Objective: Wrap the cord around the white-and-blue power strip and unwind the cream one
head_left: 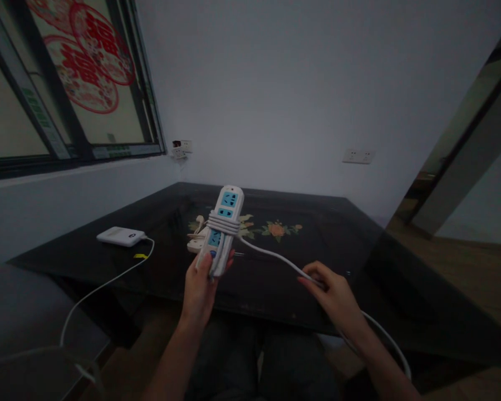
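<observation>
My left hand [200,284] grips the lower end of a white power strip [232,196] with blue socket faces, tilted up above the table. Several turns of white cord [224,221] are wrapped around the strip's middle. From there the cord runs slack to the right, where my right hand [328,287] pinches it between thumb and fingers. Past that hand it loops down beside my right forearm, below the table edge. Behind the strip lies a white item [195,243], partly hidden, whose kind I cannot make out.
A dark glossy table [259,284] with a floral print [276,229] spans the front. On its left lies a white power bank [121,236] with a cable [108,280] hanging off the edge. Wall sockets [358,156] and a window [108,128] are beyond.
</observation>
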Demonstrator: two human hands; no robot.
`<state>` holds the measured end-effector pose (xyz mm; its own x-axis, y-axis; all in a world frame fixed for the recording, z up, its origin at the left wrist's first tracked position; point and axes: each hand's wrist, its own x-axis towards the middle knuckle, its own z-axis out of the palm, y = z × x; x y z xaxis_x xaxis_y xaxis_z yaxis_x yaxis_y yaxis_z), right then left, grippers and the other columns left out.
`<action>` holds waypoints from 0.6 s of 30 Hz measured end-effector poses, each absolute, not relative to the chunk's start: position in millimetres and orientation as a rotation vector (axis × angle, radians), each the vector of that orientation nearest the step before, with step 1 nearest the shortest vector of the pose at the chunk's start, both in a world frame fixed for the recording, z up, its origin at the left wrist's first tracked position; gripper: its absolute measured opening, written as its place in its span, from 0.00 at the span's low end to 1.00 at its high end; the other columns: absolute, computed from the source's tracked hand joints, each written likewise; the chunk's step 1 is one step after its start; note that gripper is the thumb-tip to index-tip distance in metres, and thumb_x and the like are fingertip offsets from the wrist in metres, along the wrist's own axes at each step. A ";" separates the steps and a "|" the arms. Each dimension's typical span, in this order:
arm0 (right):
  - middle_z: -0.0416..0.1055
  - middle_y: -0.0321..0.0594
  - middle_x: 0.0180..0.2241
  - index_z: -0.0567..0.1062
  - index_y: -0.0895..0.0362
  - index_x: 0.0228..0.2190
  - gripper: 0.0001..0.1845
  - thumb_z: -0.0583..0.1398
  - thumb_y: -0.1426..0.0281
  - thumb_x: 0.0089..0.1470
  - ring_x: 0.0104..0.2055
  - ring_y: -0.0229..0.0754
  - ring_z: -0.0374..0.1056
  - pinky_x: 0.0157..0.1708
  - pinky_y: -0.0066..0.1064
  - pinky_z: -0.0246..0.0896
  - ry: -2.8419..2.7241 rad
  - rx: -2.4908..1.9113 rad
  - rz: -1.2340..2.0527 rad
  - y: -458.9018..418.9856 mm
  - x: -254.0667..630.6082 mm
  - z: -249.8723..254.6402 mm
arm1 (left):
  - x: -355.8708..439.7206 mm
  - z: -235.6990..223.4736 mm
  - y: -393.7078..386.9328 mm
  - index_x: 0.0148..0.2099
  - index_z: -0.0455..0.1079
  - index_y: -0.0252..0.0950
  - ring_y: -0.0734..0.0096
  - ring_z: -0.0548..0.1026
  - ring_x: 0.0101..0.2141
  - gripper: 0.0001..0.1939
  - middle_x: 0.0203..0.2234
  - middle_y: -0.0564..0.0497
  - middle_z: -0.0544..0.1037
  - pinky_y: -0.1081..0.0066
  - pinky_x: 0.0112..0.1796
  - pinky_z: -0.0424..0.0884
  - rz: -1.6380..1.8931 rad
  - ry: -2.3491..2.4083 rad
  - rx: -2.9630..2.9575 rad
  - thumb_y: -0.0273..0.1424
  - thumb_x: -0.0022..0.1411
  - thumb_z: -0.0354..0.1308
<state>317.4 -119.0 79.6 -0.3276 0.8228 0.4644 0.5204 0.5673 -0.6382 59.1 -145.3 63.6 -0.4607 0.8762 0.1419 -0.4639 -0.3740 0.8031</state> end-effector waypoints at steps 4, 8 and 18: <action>0.74 0.36 0.25 0.75 0.55 0.30 0.12 0.56 0.63 0.60 0.25 0.38 0.68 0.27 0.27 0.60 -2.097 -0.960 0.050 -119.2 329.5 96.2 | 59.2 53.2 -146.8 0.49 0.71 0.31 0.56 0.80 0.40 0.24 0.42 0.41 0.79 0.57 0.43 0.76 1.902 0.976 0.787 0.42 0.54 0.62; 0.74 0.39 0.27 0.77 0.56 0.32 0.09 0.58 0.67 0.59 0.29 0.38 0.68 0.31 0.30 0.56 -2.063 -0.820 -0.461 -120.6 335.6 117.7 | 68.4 49.3 -151.8 0.48 0.70 0.29 0.54 0.80 0.39 0.26 0.42 0.39 0.79 0.57 0.41 0.76 1.838 1.017 0.797 0.44 0.54 0.63; 0.67 0.35 0.21 0.77 0.55 0.27 0.09 0.60 0.67 0.58 0.25 0.35 0.59 0.27 0.30 0.48 -2.107 -0.435 -0.756 -138.8 299.0 167.3 | 68.5 61.4 -158.1 0.50 0.71 0.31 0.57 0.76 0.44 0.23 0.42 0.44 0.79 0.64 0.43 0.71 1.652 1.507 1.313 0.41 0.57 0.59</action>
<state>299.0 -138.8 167.3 -0.5913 0.0398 0.8054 0.5429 0.7582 0.3611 68.5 -158.1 61.4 -0.3778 0.8778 0.2946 0.2129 -0.2273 0.9503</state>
